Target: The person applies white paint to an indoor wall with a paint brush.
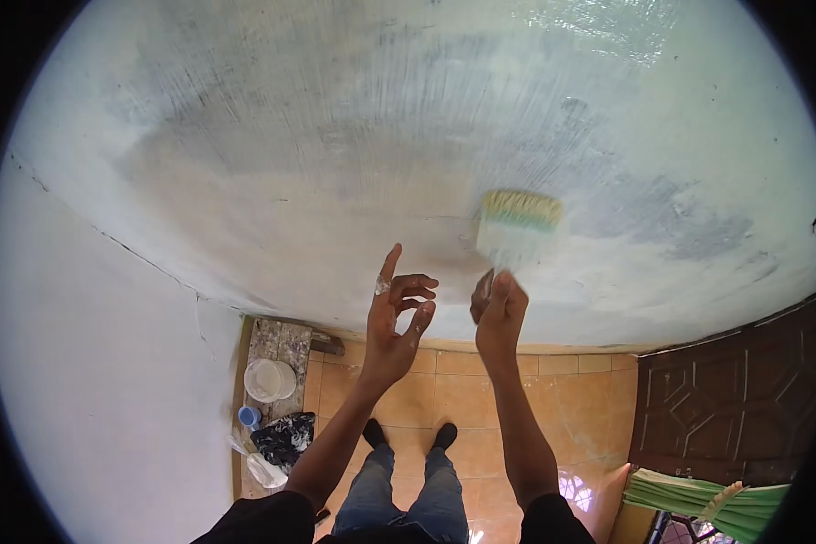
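Observation:
A wide brush (521, 222) with pale yellow bristles, greenish near their base, is upright in front of the wall. My right hand (499, 304) is closed around its handle. Whether the bristles touch the wall I cannot tell. To the left of the brush, my left hand (403, 317) is raised with its index finger stretched up and the other fingers loosely curled, holding nothing. White smears mark its fingers. The wall (335, 199) behind both hands has streaky grey and white patches, with a wet, shiny area at the top right.
A stained bench (281, 337) at the lower left bears a white tub (270, 380), a blue cup (249, 416) and a black plastic bag (286, 439). A brown panelled door (730, 399) and green curtain (707, 497) are at the lower right, beside orange floor tiles (462, 390).

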### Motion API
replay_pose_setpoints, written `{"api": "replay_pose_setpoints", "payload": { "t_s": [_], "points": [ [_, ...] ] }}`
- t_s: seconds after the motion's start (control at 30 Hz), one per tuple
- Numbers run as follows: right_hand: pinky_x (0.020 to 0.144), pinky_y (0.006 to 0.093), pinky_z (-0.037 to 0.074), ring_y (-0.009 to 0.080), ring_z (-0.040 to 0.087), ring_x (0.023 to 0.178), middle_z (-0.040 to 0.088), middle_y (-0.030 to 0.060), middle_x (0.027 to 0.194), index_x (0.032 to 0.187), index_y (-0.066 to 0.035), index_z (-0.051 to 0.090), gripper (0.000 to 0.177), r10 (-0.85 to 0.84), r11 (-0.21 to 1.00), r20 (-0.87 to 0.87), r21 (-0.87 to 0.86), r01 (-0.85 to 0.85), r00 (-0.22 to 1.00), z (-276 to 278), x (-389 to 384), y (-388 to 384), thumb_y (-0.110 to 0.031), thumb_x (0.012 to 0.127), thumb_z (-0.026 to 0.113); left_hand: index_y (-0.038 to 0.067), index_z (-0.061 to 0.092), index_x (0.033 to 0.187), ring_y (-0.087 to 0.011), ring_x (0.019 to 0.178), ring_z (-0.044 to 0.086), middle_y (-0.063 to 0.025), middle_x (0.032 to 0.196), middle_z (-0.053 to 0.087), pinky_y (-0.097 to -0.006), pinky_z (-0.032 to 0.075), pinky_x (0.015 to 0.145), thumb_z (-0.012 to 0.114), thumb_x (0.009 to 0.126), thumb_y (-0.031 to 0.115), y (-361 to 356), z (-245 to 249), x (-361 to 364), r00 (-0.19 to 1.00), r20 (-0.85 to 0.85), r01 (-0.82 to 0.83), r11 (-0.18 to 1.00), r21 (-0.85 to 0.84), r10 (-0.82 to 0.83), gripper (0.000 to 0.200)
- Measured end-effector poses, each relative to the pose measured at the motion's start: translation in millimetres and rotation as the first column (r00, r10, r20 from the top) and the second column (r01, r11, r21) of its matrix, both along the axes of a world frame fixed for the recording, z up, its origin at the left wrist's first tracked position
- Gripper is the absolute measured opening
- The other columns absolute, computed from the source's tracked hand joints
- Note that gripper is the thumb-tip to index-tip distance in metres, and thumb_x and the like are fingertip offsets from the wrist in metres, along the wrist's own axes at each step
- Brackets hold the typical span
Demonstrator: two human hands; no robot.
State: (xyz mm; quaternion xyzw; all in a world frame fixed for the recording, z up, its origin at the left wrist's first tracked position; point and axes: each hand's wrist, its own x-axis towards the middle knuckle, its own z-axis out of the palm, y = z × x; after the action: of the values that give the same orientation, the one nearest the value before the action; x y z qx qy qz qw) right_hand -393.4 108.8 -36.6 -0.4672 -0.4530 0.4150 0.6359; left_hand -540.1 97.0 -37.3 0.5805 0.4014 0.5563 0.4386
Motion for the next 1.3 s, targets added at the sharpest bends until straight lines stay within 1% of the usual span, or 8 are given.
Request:
{"api": "replay_pose_setpoints", "payload": {
  "t_s": [0.27,0.37,0.53,0.73,0.8,1.0,1.13,1.3],
  "points": [
    [0.044,0.0236,0.024,0.0054,0.030,0.049,0.035,-0.0035,0.056,0.068,-0.007,0.042,0.031,-0.020,0.999,-0.062,0.048,0.023,0.998,48,-4,0,-0.019,0.097,0.044,0.003,0.041,0.136,-0.0209,0.102,0.058,-0.0115,0.111,0.059,-0.0347,0.049,0.086,0.059,0.094,0.032,-11,0,6,0.999,0.038,-0.035,0.999,-0.035,0.036,0.054],
    [0.040,0.0220,0.019,0.0037,0.025,0.046,0.030,-0.0051,0.058,0.070,-0.009,0.037,0.049,0.081,0.996,-0.079,0.034,-0.078,0.994,3,-6,7,-0.047,0.102,0.037,0.005,0.028,0.146,-0.0209,0.102,0.059,-0.0117,0.113,0.059,-0.0343,0.049,0.087,0.060,0.094,0.030,-21,-5,3,0.999,0.040,-0.029,0.999,-0.023,0.030,0.066],
    [0.041,0.0201,0.019,0.0031,0.024,0.048,0.031,-0.0052,0.060,0.071,-0.010,0.036,0.047,0.081,0.990,-0.082,-0.109,-0.089,0.993,-39,-27,-38,-0.045,0.102,0.039,0.007,0.024,0.148,-0.0162,0.101,0.058,-0.0087,0.112,0.059,-0.0286,0.048,0.082,0.060,0.090,0.004,-38,-19,-15,0.997,0.060,-0.037,0.999,-0.034,0.039,0.069],
    [0.043,0.0210,0.023,0.0030,0.029,0.050,0.033,-0.0056,0.059,0.074,-0.009,0.040,0.045,0.226,0.965,-0.038,-0.130,-0.229,0.973,-45,-65,-51,-0.043,0.102,0.041,0.004,0.030,0.145,-0.0149,0.099,0.058,-0.0076,0.113,0.058,-0.0291,0.048,0.083,0.061,0.091,0.006,-67,-50,-55,0.987,0.056,-0.139,0.978,-0.156,0.150,0.063],
    [0.044,0.0215,0.025,0.0034,0.031,0.050,0.035,-0.0052,0.058,0.074,-0.008,0.042,0.044,0.245,0.968,0.143,-0.089,-0.234,0.959,-56,-80,-54,-0.043,0.101,0.042,0.003,0.032,0.143,-0.0145,0.099,0.058,-0.0080,0.114,0.058,-0.0292,0.047,0.083,0.061,0.091,0.008,-82,-72,-70,0.979,0.007,-0.200,0.957,-0.208,0.206,0.060],
    [0.048,0.0281,0.033,0.0090,0.039,0.052,0.045,0.0028,0.055,0.085,0.002,0.053,0.038,0.417,0.909,0.472,-0.226,-0.351,0.777,-101,-130,-71,-0.032,0.099,0.049,0.002,0.038,0.139,-0.0147,0.098,0.058,-0.0089,0.116,0.058,-0.0292,0.047,0.084,0.061,0.092,0.009,-130,-112,-120,0.914,-0.063,-0.395,0.842,-0.368,0.401,0.053],
    [0.049,0.0289,0.034,0.0095,0.040,0.052,0.046,0.0045,0.055,0.087,0.002,0.055,0.038,0.533,0.846,0.485,-0.289,-0.448,0.694,-123,-171,-80,-0.034,0.099,0.049,0.003,0.039,0.139,-0.0147,0.097,0.058,-0.0083,0.113,0.058,-0.0284,0.047,0.085,0.060,0.092,0.006,-153,-147,-164,0.838,-0.165,-0.543,0.766,-0.343,0.520,0.051],
    [0.049,0.0291,0.034,0.0091,0.040,0.052,0.047,0.0035,0.056,0.091,0.003,0.057,0.039,0.665,0.746,0.497,-0.412,-0.523,0.558,-165,-212,-85,-0.035,0.099,0.050,0.003,0.041,0.138,-0.0129,0.095,0.058,-0.0066,0.108,0.059,-0.0269,0.047,0.084,0.057,0.094,0.004,-186,-227,-225,0.761,0.007,-0.560,0.662,-0.499,0.649,0.048]
  ]
}}
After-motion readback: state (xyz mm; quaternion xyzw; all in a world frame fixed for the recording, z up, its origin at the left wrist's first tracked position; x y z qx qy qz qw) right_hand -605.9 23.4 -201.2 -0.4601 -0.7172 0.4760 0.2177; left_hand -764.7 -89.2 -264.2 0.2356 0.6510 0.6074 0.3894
